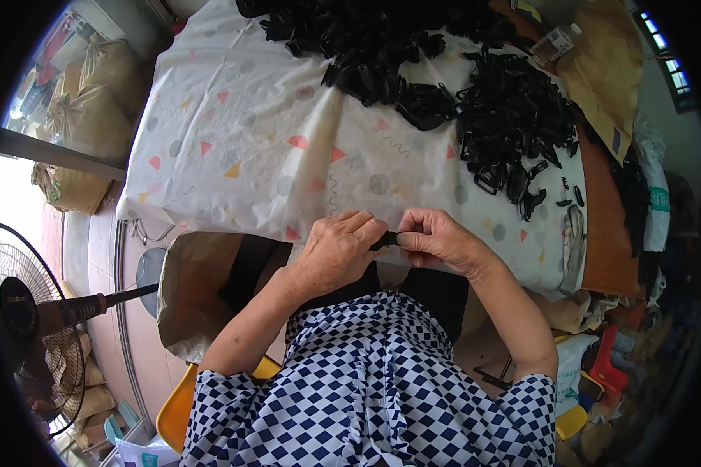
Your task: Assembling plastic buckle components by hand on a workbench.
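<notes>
Both my hands meet over the near edge of a cloth-covered table, with a small black plastic piece [389, 239] between them. My left hand [336, 247] is closed around its left end, and the fingers hide much of it. The thumb and fingers of my right hand [438, 240] pinch its right end. Past my right hand lies a heap of loose black plastic parts [514, 117], some with looped frames like buckles. A larger black heap [366, 47] spreads over the far side of the table.
The patterned white tablecloth [234, 148] covers the table. A clear plastic bottle [554, 43] and brown paper [604, 78] are at the far right. An open sack [191, 300] stands left of my legs, near a black fan [35, 311]. Full sacks [93, 101] stand at the far left.
</notes>
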`<control>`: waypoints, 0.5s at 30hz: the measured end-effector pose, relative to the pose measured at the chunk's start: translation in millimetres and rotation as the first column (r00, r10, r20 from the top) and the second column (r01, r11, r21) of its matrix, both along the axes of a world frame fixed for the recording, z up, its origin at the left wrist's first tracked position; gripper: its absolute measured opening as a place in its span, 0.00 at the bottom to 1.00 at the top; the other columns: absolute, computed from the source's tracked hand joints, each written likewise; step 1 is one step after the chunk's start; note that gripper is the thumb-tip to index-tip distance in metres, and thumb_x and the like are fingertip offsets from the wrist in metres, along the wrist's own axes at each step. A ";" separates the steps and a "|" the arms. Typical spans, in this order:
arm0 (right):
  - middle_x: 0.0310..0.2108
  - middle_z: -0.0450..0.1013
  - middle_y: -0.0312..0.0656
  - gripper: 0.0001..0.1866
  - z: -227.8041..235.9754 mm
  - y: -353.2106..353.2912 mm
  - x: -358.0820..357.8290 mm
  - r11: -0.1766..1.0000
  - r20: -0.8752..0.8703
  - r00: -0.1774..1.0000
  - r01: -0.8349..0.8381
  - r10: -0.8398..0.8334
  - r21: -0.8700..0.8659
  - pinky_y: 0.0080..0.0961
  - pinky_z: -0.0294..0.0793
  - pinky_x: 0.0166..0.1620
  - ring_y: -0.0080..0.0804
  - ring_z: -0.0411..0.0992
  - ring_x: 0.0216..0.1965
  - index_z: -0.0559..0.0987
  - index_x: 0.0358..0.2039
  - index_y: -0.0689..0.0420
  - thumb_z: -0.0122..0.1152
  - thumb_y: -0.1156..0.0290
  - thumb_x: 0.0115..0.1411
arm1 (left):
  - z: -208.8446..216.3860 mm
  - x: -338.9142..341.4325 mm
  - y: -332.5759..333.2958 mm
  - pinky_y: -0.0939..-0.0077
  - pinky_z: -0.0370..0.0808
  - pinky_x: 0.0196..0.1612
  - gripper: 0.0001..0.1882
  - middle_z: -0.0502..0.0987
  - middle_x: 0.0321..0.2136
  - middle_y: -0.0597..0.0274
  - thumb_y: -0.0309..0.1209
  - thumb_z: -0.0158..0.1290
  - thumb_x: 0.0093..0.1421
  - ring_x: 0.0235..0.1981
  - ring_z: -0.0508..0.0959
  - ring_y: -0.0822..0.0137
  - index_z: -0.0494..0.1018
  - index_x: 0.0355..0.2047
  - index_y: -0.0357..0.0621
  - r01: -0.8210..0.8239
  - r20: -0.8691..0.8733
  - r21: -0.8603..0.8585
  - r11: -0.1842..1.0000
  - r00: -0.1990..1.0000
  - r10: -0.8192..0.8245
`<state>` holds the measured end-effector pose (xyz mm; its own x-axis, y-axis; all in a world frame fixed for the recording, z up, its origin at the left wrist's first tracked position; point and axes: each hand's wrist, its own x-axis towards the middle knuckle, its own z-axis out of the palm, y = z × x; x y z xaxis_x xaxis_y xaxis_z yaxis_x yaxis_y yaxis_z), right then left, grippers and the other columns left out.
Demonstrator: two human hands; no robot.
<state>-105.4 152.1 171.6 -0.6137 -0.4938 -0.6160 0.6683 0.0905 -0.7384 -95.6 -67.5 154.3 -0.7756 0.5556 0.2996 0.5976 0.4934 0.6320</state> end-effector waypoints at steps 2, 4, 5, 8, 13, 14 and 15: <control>0.21 0.71 0.33 0.08 -2.2 -3.6 1.6 0.998 0.052 0.998 -0.041 0.039 0.042 0.10 0.64 0.20 0.17 0.69 0.20 0.71 0.31 0.55 0.61 0.68 0.61 | 0.7 0.9 -4.8 0.66 0.73 0.31 0.14 0.73 0.26 0.60 0.28 0.62 0.46 0.30 0.76 0.58 0.71 0.34 0.42 0.066 0.031 -0.045 0.997 0.997 -0.065; 0.21 0.72 0.33 0.08 -1.2 -4.8 1.3 0.996 0.051 0.996 -0.080 0.078 0.040 0.10 0.63 0.19 0.18 0.69 0.20 0.71 0.31 0.55 0.61 0.68 0.61 | 2.1 3.8 -7.8 0.67 0.73 0.31 0.14 0.73 0.26 0.60 0.28 0.62 0.46 0.30 0.76 0.59 0.71 0.33 0.42 0.078 0.031 -0.067 0.995 0.997 -0.076; 0.21 0.72 0.34 0.08 -0.6 -5.5 1.6 0.993 0.045 0.993 -0.114 0.112 0.042 0.09 0.62 0.18 0.18 0.70 0.20 0.72 0.31 0.55 0.61 0.67 0.61 | 2.7 5.5 -9.0 0.67 0.73 0.31 0.14 0.73 0.25 0.60 0.29 0.62 0.46 0.30 0.76 0.59 0.71 0.33 0.42 0.094 0.024 -0.086 0.992 0.995 -0.092; 0.21 0.73 0.34 0.09 0.4 -10.9 5.0 0.992 0.098 0.987 -0.126 0.125 0.003 0.09 0.61 0.18 0.18 0.71 0.20 0.72 0.31 0.55 0.61 0.67 0.61 | 5.6 8.7 -14.6 0.66 0.73 0.31 0.14 0.74 0.26 0.59 0.28 0.62 0.47 0.29 0.77 0.58 0.71 0.34 0.41 0.115 0.057 -0.075 0.990 0.992 -0.111; 0.22 0.73 0.36 0.08 -0.2 -22.1 13.5 0.978 0.229 0.973 0.053 -0.005 -0.203 0.10 0.62 0.18 0.18 0.69 0.19 0.72 0.32 0.57 0.61 0.68 0.60 | 7.0 21.7 -17.6 0.66 0.74 0.32 0.13 0.75 0.27 0.55 0.26 0.62 0.49 0.29 0.77 0.53 0.72 0.35 0.39 -0.117 0.461 0.284 0.952 0.887 -0.028; 0.21 0.73 0.35 0.08 -0.6 -24.1 14.4 0.990 0.158 0.987 0.048 -0.027 -0.129 0.10 0.62 0.18 0.18 0.70 0.19 0.72 0.31 0.57 0.61 0.68 0.60 | 4.1 23.3 -19.0 0.66 0.74 0.31 0.14 0.74 0.27 0.55 0.26 0.62 0.48 0.28 0.77 0.53 0.72 0.34 0.39 -0.093 0.356 0.217 0.972 0.935 0.010; 0.21 0.73 0.35 0.08 1.8 -26.3 15.6 0.990 0.162 0.986 0.049 -0.028 -0.129 0.10 0.62 0.18 0.18 0.70 0.19 0.72 0.31 0.57 0.61 0.68 0.60 | 2.1 25.3 -19.9 0.66 0.74 0.31 0.14 0.74 0.26 0.55 0.26 0.62 0.48 0.28 0.77 0.54 0.72 0.34 0.39 -0.075 0.245 0.148 0.986 0.969 0.037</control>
